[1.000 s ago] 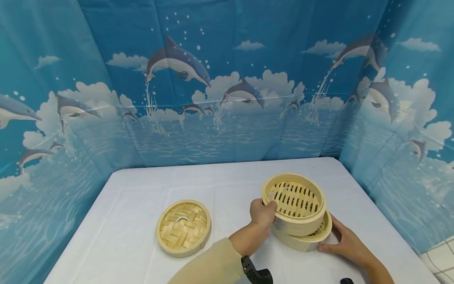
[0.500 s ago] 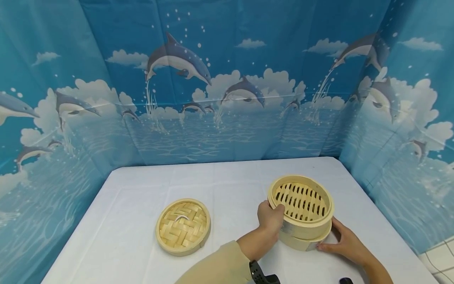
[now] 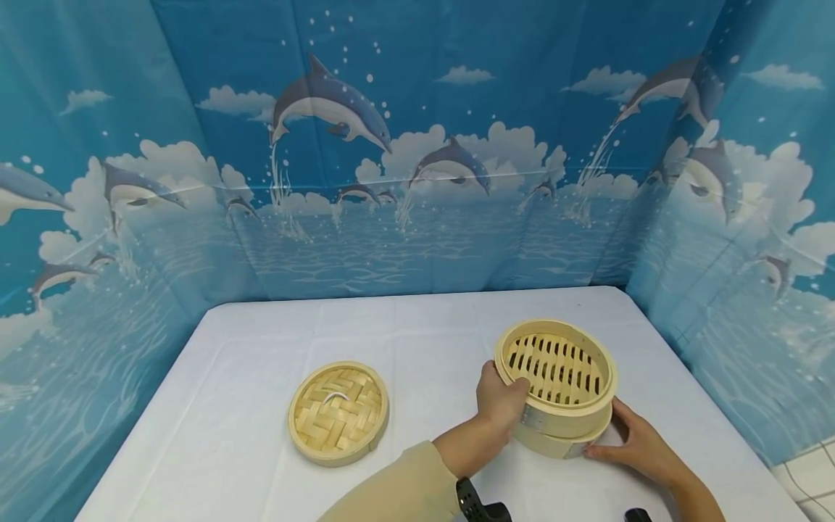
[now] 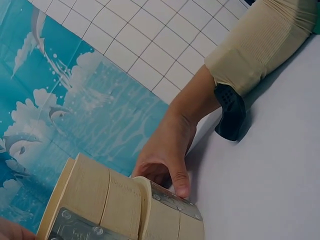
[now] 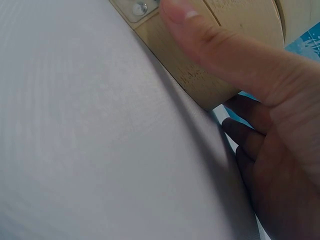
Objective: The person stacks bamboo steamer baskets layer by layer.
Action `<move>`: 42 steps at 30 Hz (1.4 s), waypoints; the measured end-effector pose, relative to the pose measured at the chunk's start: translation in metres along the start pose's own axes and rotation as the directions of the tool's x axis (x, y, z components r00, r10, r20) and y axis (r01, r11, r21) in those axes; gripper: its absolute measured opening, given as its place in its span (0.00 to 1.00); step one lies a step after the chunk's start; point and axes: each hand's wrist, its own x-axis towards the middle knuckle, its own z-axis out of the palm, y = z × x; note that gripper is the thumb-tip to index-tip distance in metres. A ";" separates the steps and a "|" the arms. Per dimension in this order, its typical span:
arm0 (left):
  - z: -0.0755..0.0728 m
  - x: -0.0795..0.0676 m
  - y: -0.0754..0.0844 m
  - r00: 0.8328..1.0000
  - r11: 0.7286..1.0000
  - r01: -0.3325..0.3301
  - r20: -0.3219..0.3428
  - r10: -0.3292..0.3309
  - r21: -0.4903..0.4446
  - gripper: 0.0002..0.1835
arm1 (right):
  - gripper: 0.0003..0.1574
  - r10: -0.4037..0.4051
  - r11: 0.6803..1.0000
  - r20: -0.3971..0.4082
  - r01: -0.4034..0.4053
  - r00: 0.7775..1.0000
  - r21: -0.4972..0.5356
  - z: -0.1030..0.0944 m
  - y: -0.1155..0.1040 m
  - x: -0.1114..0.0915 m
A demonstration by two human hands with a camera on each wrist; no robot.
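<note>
My left hand [image 3: 501,400] grips the near left rim of the upper bamboo steamer basket [image 3: 566,419], thumb over the edge. Its slatted floor faces up. Underneath, the lower steamer basket [image 3: 546,442] stands on the white table, its wall partly covered by the upper one. My right hand [image 3: 634,444] holds the lower basket at its right side; in the right wrist view the thumb [image 5: 220,55] lies along its wall near a metal plate. The left wrist view shows the upper basket [image 4: 85,187] seated against the lower basket [image 4: 165,215], with a seam between them.
A round woven bamboo lid [image 3: 335,413] with a small white loop handle lies left on the white-covered table [image 3: 261,377]. At the front right edge sits a small dark object [image 3: 637,515]. Dolphin-print curtains [image 3: 417,239] rise behind and at both sides.
The upper basket, in my left hand, has shifted right and come into line over the lower basket, closing the tilted gap between them. My right hand has stayed nearly still.
</note>
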 end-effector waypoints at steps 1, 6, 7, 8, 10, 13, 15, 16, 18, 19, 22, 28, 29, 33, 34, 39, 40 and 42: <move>0.000 0.000 0.000 1.000 1.000 0.004 0.002 -0.004 -0.002 0.23 | 0.62 0.001 1.000 0.000 -0.001 1.000 0.000 0.000 0.000 0.000; 0.001 0.001 0.001 1.000 1.000 0.012 -0.011 -0.012 -0.029 0.26 | 0.62 -0.005 1.000 0.000 0.005 1.000 0.006 0.000 0.000 -0.001; 0.001 0.001 0.002 1.000 0.999 0.014 -0.012 -0.014 -0.032 0.26 | 0.62 -0.004 1.000 0.002 0.004 1.000 0.003 0.000 0.000 -0.001; 0.001 0.001 0.002 1.000 0.999 0.015 -0.017 -0.016 -0.035 0.27 | 0.61 -0.002 1.000 0.002 0.002 1.000 0.003 0.000 0.001 -0.001; 0.001 0.001 0.003 0.999 0.999 0.020 -0.024 -0.021 -0.033 0.29 | 0.60 0.001 1.000 0.002 -0.001 1.000 0.015 0.000 0.001 -0.001; 0.002 0.001 0.004 0.999 1.000 0.027 -0.036 -0.027 -0.012 0.33 | 0.59 0.013 0.999 0.006 -0.013 1.000 0.032 0.000 0.001 0.000; 0.003 0.001 0.004 0.998 0.999 0.033 -0.045 -0.033 0.000 0.34 | 0.59 0.017 0.999 0.007 -0.017 1.000 0.038 -0.001 0.000 0.000; 0.004 0.001 0.004 0.998 0.999 0.035 -0.045 -0.035 0.005 0.34 | 0.59 0.020 0.999 0.006 -0.020 1.000 0.031 -0.001 0.000 0.000; 0.005 0.001 0.004 0.998 0.999 0.040 -0.049 -0.039 0.007 0.34 | 0.59 0.024 0.999 0.007 -0.025 1.000 0.023 -0.001 0.000 0.001; 0.005 0.001 0.004 0.998 0.999 0.040 -0.047 -0.039 0.007 0.34 | 0.60 0.024 0.999 0.007 -0.024 1.000 0.022 -0.002 0.000 0.001; 0.006 0.001 0.003 0.998 0.999 0.049 -0.026 -0.049 -0.002 0.35 | 0.59 0.028 0.999 0.003 -0.028 1.000 0.020 -0.002 0.000 0.000; -0.005 0.008 -0.002 0.990 0.990 0.141 -0.002 -0.141 0.022 0.33 | 0.60 0.035 0.999 0.013 -0.036 0.999 0.034 0.000 0.001 -0.001; -0.008 0.012 -0.003 0.989 0.989 0.149 0.001 -0.149 0.025 0.32 | 0.60 0.036 0.999 0.012 -0.037 0.999 0.034 0.000 0.001 -0.001; -0.016 0.024 -0.007 0.988 0.989 0.146 0.050 -0.145 -0.017 0.29 | 0.60 0.037 0.998 0.013 -0.038 0.999 0.044 0.001 0.001 -0.001; -0.018 0.026 -0.008 0.988 0.990 0.141 0.068 -0.139 -0.025 0.29 | 0.60 0.040 0.998 0.014 -0.040 0.999 0.043 0.001 0.001 -0.001; -0.018 0.028 -0.010 0.987 0.991 0.123 0.109 -0.117 -0.045 0.27 | 0.60 0.040 0.998 0.011 -0.040 0.999 0.044 0.000 0.001 -0.001; -0.018 0.027 -0.009 0.988 0.992 0.118 0.106 -0.113 -0.046 0.26 | 0.60 0.037 0.998 0.008 -0.037 0.999 0.042 0.000 0.001 -0.001; -0.016 0.023 -0.008 0.991 0.993 0.107 0.091 -0.102 -0.050 0.26 | 0.59 0.033 0.999 0.006 -0.034 0.999 0.042 0.000 0.002 -0.001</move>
